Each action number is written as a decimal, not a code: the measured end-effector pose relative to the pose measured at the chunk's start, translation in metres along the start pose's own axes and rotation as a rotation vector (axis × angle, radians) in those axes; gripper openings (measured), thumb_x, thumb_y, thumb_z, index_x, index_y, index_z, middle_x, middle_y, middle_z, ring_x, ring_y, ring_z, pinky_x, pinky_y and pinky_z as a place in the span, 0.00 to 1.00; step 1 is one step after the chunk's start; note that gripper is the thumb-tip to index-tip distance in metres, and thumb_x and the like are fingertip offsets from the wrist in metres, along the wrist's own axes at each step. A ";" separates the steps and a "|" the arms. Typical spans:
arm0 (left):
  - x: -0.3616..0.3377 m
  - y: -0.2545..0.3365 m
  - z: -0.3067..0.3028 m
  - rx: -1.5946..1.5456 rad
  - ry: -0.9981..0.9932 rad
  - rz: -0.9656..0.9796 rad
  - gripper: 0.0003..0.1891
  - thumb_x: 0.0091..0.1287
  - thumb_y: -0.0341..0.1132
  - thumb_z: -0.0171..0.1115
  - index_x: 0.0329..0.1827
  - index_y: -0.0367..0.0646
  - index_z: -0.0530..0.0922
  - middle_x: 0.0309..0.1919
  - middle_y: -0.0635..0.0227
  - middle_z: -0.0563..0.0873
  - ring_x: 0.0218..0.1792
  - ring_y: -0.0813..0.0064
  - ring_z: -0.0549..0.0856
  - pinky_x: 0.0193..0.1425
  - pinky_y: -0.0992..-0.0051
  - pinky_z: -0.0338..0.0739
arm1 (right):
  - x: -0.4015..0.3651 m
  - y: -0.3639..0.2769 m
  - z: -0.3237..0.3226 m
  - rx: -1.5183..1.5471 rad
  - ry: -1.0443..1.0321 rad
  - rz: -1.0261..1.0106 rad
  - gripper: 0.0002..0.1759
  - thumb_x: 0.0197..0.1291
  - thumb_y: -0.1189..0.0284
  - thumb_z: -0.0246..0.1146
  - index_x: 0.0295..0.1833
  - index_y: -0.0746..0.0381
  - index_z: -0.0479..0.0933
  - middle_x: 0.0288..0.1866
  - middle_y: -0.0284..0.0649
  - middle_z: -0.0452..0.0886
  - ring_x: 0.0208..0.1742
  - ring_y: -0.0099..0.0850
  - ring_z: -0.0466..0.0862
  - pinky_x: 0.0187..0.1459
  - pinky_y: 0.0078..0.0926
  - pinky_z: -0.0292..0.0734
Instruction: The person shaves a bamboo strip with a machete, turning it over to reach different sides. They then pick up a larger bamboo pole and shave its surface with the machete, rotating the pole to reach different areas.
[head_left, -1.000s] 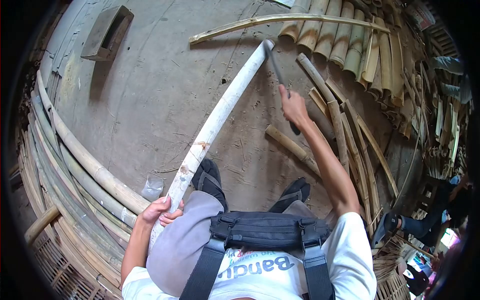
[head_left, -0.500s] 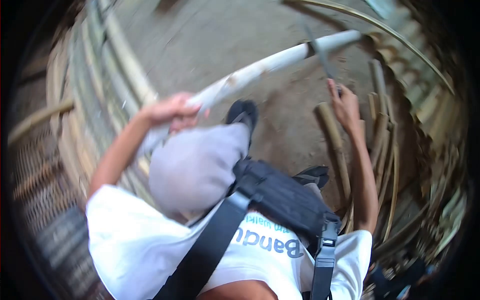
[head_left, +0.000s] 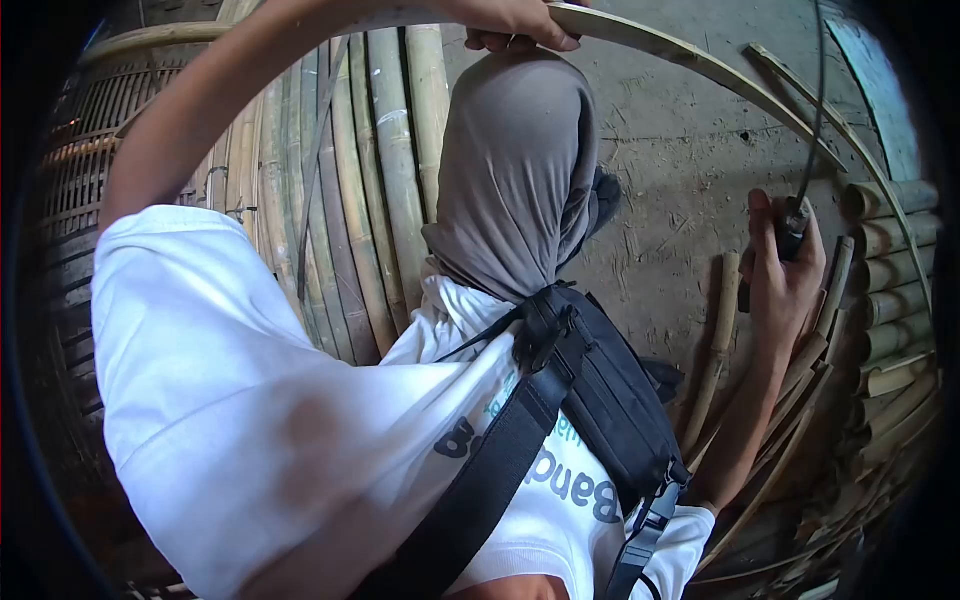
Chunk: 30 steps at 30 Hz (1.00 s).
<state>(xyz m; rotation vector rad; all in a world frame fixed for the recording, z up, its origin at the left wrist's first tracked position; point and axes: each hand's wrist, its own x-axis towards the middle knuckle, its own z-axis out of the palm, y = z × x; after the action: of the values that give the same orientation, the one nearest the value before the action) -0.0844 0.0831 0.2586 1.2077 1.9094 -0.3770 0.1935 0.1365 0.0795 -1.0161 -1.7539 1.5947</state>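
My left hand (head_left: 520, 22) is at the top, just above my bent knee, with its fingers closed round a long bamboo strip (head_left: 690, 58). The strip curves down to the right and shows a pale, narrow edge. On the right my right hand (head_left: 787, 250) grips the dark handle of a knife (head_left: 793, 222). Its thin blade points upward, seen nearly edge-on, and crosses in front of another curved strip's area near the bamboo's far end. Whether blade and bamboo touch, I cannot tell.
Bamboo poles (head_left: 395, 140) lie side by side at the left, near a slatted rack (head_left: 120, 125). Cut bamboo pieces (head_left: 715, 350) lean at the lower right. Beyond them is a ridged stack (head_left: 895, 270). A curved strip (head_left: 870, 160) rests on the right over the floor (head_left: 680, 190).
The view has shifted. The bamboo has turned from its broad pale face to a narrow edge. My left hand is now above the knee, and my right hand appears lower and farther right.
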 end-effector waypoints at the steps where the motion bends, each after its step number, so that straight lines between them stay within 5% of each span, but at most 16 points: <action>1: -0.008 0.004 0.001 0.007 0.001 -0.008 0.16 0.74 0.41 0.58 0.48 0.33 0.80 0.28 0.69 0.81 0.27 0.78 0.76 0.29 0.74 0.70 | -0.002 0.000 0.004 0.010 0.000 -0.002 0.07 0.68 0.71 0.65 0.39 0.61 0.75 0.23 0.25 0.70 0.20 0.12 0.67 0.20 0.14 0.60; 3: -0.021 0.011 -0.003 -0.027 -0.028 0.020 0.17 0.73 0.43 0.60 0.47 0.34 0.80 0.29 0.68 0.82 0.28 0.78 0.78 0.30 0.74 0.72 | 0.001 -0.001 0.013 -0.026 -0.008 -0.192 0.11 0.66 0.69 0.67 0.34 0.60 0.73 0.19 0.24 0.66 0.20 0.14 0.66 0.23 0.16 0.60; 4: -0.023 0.021 -0.001 -0.012 -0.071 -0.151 0.17 0.73 0.44 0.59 0.49 0.36 0.81 0.30 0.65 0.84 0.32 0.76 0.83 0.34 0.73 0.76 | -0.001 -0.008 0.013 -0.081 -0.024 -0.166 0.10 0.64 0.72 0.68 0.36 0.63 0.74 0.21 0.31 0.69 0.23 0.19 0.70 0.27 0.20 0.65; 5: -0.023 -0.017 0.027 -0.334 0.171 0.028 0.17 0.70 0.45 0.63 0.52 0.41 0.78 0.20 0.77 0.75 0.18 0.87 0.72 0.18 0.83 0.62 | -0.001 -0.009 0.015 -0.074 -0.015 -0.179 0.10 0.64 0.72 0.68 0.36 0.63 0.74 0.21 0.31 0.69 0.23 0.19 0.70 0.27 0.20 0.65; 9: -0.035 -0.032 0.016 -0.469 -0.136 0.184 0.18 0.71 0.44 0.62 0.48 0.35 0.77 0.21 0.72 0.79 0.19 0.84 0.79 0.22 0.81 0.73 | 0.005 -0.016 0.015 -0.106 0.051 -0.405 0.11 0.60 0.77 0.69 0.35 0.70 0.72 0.34 0.42 0.72 0.31 0.29 0.74 0.35 0.26 0.69; 15: -0.073 -0.019 0.050 -0.885 -0.071 0.175 0.20 0.64 0.37 0.69 0.50 0.28 0.78 0.25 0.63 0.82 0.19 0.82 0.80 0.17 0.85 0.71 | -0.016 -0.029 0.001 -0.038 0.046 -0.089 0.15 0.63 0.72 0.68 0.30 0.64 0.69 0.17 0.32 0.61 0.20 0.22 0.61 0.24 0.23 0.59; 18: -0.065 -0.021 0.066 -0.831 -0.102 0.253 0.21 0.62 0.34 0.67 0.52 0.26 0.76 0.25 0.60 0.83 0.16 0.81 0.79 0.16 0.84 0.70 | -0.022 -0.030 0.003 -0.114 0.027 -0.149 0.15 0.63 0.72 0.69 0.31 0.65 0.69 0.18 0.30 0.61 0.21 0.19 0.59 0.23 0.21 0.57; 20: -0.049 -0.026 0.073 -1.082 -0.265 0.424 0.24 0.62 0.36 0.61 0.54 0.24 0.73 0.24 0.56 0.83 0.14 0.80 0.77 0.14 0.82 0.70 | -0.023 -0.028 0.009 -0.144 0.053 -0.222 0.15 0.63 0.72 0.69 0.32 0.65 0.70 0.18 0.28 0.60 0.21 0.19 0.59 0.23 0.20 0.55; 23: -0.019 -0.025 0.082 -1.137 -0.266 0.450 0.26 0.67 0.44 0.49 0.54 0.23 0.69 0.23 0.51 0.82 0.11 0.77 0.74 0.10 0.78 0.68 | -0.013 -0.024 0.022 0.260 -0.007 -0.054 0.13 0.68 0.67 0.65 0.37 0.66 0.77 0.28 0.34 0.82 0.24 0.19 0.77 0.27 0.19 0.73; 27: -0.003 0.008 0.086 -1.196 -0.354 0.451 0.26 0.75 0.45 0.37 0.50 0.23 0.70 0.22 0.50 0.81 0.12 0.74 0.74 0.15 0.75 0.73 | 0.011 -0.016 0.034 0.431 0.092 0.062 0.23 0.68 0.56 0.64 0.47 0.70 0.79 0.37 0.42 0.85 0.33 0.26 0.85 0.39 0.29 0.87; 30: 0.008 0.017 0.086 -1.113 -0.436 0.510 0.30 0.74 0.45 0.31 0.56 0.19 0.68 0.24 0.53 0.82 0.19 0.70 0.79 0.23 0.71 0.79 | 0.015 -0.015 0.036 0.527 0.127 0.132 0.18 0.67 0.60 0.66 0.42 0.67 0.78 0.35 0.40 0.83 0.32 0.25 0.84 0.38 0.27 0.87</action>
<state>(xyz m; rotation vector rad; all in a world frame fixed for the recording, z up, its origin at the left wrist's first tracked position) -0.0303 0.0425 0.2021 0.6912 1.0511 0.5965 0.1530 0.1280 0.0879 -0.9541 -1.1082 1.8893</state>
